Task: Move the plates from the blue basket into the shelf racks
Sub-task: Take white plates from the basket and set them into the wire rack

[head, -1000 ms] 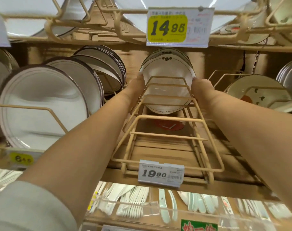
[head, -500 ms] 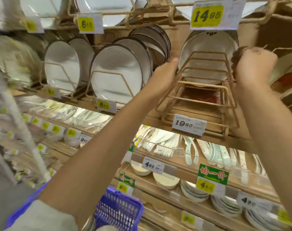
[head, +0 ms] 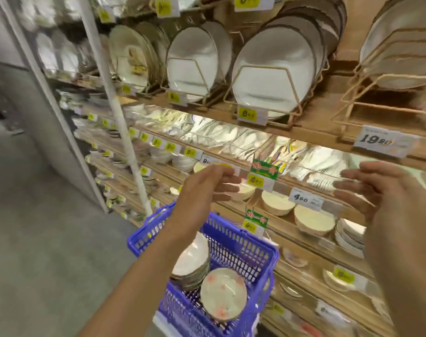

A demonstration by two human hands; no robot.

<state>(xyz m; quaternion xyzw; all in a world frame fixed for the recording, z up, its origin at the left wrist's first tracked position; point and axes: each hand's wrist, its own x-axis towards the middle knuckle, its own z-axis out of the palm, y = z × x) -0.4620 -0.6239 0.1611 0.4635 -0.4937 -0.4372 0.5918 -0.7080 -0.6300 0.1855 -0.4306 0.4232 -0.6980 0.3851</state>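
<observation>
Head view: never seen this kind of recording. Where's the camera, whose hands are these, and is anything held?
There is no machine here. A person wears one wide-angle camera on the head, looking forward and down, so both arms enter from the bottom edge. The left hand and right hand are open and hold nothing, raised in front of shop shelves. Below them is the blue basket, with a stack of plates and a pink-spotted plate inside. Above, wire shelf racks hold white plates upright. The right-hand rack has free room in front.
</observation>
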